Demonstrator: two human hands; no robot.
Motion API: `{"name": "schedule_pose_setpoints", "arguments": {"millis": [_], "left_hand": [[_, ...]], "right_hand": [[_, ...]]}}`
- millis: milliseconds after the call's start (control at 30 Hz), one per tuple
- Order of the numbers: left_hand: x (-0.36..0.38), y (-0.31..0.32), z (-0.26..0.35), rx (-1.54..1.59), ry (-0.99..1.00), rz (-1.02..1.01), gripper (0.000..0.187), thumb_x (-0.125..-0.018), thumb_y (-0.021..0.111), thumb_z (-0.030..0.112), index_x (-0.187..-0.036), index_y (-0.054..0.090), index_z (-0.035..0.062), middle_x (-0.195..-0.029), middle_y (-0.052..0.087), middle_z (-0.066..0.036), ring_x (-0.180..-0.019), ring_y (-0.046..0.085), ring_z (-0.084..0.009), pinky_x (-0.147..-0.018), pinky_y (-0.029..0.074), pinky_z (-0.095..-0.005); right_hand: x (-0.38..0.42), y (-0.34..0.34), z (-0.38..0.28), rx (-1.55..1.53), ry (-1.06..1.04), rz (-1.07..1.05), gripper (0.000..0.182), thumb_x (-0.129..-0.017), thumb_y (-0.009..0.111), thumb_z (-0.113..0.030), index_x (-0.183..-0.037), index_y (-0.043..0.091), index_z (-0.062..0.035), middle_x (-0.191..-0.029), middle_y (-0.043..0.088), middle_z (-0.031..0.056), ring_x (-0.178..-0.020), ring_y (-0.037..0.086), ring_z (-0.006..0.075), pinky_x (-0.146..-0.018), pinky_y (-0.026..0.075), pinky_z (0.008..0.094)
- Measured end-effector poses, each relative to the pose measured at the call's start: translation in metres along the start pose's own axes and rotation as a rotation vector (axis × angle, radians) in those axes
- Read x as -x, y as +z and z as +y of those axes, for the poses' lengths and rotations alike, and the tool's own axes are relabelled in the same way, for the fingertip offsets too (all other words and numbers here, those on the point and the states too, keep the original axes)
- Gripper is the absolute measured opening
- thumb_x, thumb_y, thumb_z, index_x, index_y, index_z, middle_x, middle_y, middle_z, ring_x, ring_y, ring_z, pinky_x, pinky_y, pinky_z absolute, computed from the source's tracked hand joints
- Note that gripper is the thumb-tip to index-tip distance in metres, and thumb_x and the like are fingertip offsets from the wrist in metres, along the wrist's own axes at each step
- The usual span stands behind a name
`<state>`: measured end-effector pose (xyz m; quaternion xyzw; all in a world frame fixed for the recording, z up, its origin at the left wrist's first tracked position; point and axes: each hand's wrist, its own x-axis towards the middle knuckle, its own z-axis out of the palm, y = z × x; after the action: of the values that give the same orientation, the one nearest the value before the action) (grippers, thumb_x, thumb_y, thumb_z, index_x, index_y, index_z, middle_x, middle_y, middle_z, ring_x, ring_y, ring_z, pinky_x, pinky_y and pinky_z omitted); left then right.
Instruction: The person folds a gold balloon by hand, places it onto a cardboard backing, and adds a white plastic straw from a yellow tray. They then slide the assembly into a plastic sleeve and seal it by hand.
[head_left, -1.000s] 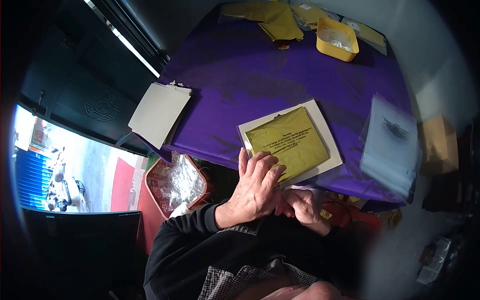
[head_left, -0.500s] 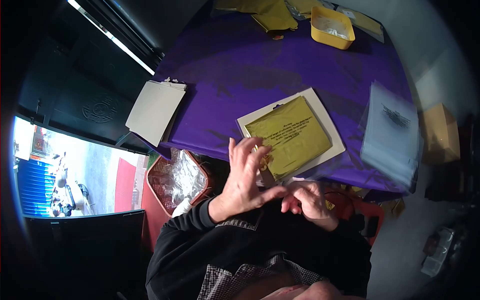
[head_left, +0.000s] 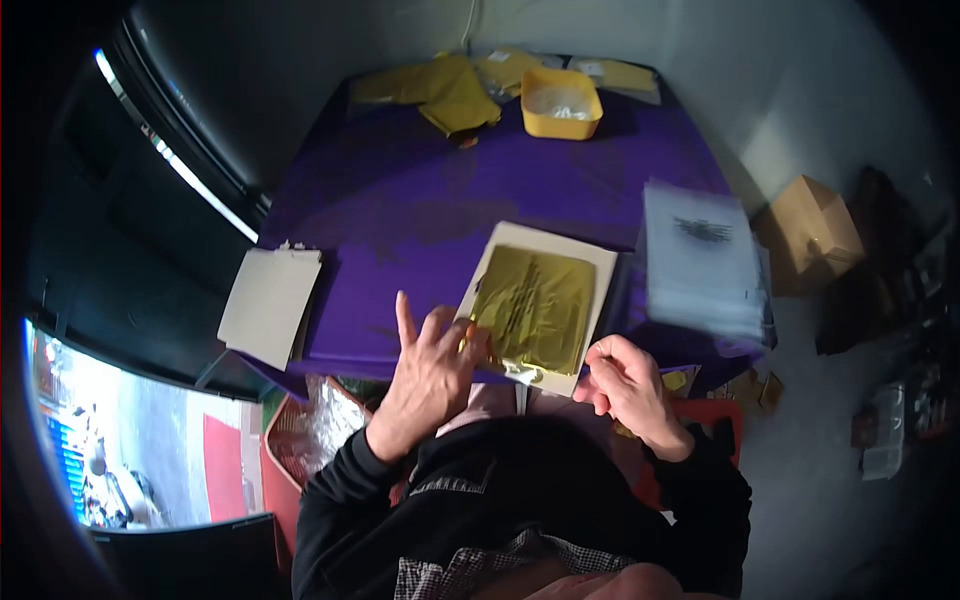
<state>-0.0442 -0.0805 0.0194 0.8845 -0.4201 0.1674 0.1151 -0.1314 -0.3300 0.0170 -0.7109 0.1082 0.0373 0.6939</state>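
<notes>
A folded yellow sheet in a clear bag with dark print lies on a pale cardboard sheet at the near edge of the purple-covered table. My left hand grips this package's lower left edge, thumb and bent fingers closed, little finger stretched away. At its lower right corner, my right hand is closed in a pinch on the edge. A crumpled shiny bit shows at the package's near edge between my hands. What lies under my fingertips is partly hidden.
A stack of cardboard sheets lies left, and a pile of clear printed bags lies right. Farther back are a yellow tub and yellow packets. Below left stands a basket of clear plastic; an open carton stands right.
The package has turned so its print runs nearly upright. My left hand has gone from spread fingers to a grip on its left edge; my right hand has moved to the right corner. The view has shifted.
</notes>
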Motion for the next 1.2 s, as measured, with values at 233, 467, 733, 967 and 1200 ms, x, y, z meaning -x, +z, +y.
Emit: {"name": "schedule_pose_setpoints", "arguments": {"millis": [233,467,733,967,1200], "left_hand": [[0.009,-0.002,0.019,0.184,0.102,-0.017,0.038,-0.071,0.070,0.018,-0.105,0.063,0.0019,-0.104,0.055,-0.016,-0.116,0.046,-0.0359,-0.110,0.017,-0.0708],[-0.013,-0.009,0.006,0.406,0.163,-0.074,0.044,-0.078,0.072,0.015,-0.118,0.060,0.0031,-0.117,0.057,-0.014,-0.120,0.051,-0.0311,-0.114,0.023,-0.0612],[-0.036,-0.002,-0.034,0.220,0.093,0.052,0.033,-0.082,0.068,0.010,-0.113,0.062,0.0007,-0.125,0.057,-0.016,-0.127,0.047,-0.0380,-0.111,0.032,-0.0533],[-0.050,0.014,-0.056,0.291,0.042,0.010,0.030,-0.081,0.071,0.017,-0.107,0.064,0.0042,-0.121,0.058,-0.013,-0.127,0.047,-0.0371,-0.108,0.032,-0.0587],[-0.050,0.026,-0.069,0.465,0.001,0.163,0.024,-0.084,0.070,0.018,-0.100,0.067,0.0007,-0.106,0.064,-0.013,-0.118,0.056,-0.0354,-0.109,0.032,-0.0571]], "right_hand": [[-0.060,-0.028,-0.017,0.528,-0.365,-0.010,0.011,-0.092,0.052,-0.005,-0.097,0.058,0.0025,-0.065,0.061,0.0121,-0.057,0.062,0.0182,-0.052,0.047,0.0332],[-0.123,-0.056,-0.057,0.801,-0.425,0.211,0.025,-0.091,0.057,-0.008,-0.114,0.056,0.0013,-0.083,0.067,0.0133,-0.068,0.063,0.0179,-0.063,0.050,0.0309],[-0.173,-0.087,-0.102,1.115,-0.550,0.225,0.009,-0.085,0.063,-0.010,-0.087,0.067,-0.0020,-0.081,0.067,0.0150,-0.079,0.065,0.0292,-0.070,0.050,0.0383],[-0.287,-0.083,-0.122,1.306,-0.815,0.173,0.011,-0.085,0.062,-0.011,-0.087,0.070,-0.0035,-0.084,0.067,0.0137,-0.084,0.062,0.0334,-0.077,0.050,0.0430],[-0.401,-0.056,-0.122,1.455,-0.946,0.084,0.012,-0.080,0.059,-0.001,-0.089,0.068,-0.0010,-0.085,0.067,0.0169,-0.090,0.064,0.0343,-0.082,0.051,0.0441]]}}
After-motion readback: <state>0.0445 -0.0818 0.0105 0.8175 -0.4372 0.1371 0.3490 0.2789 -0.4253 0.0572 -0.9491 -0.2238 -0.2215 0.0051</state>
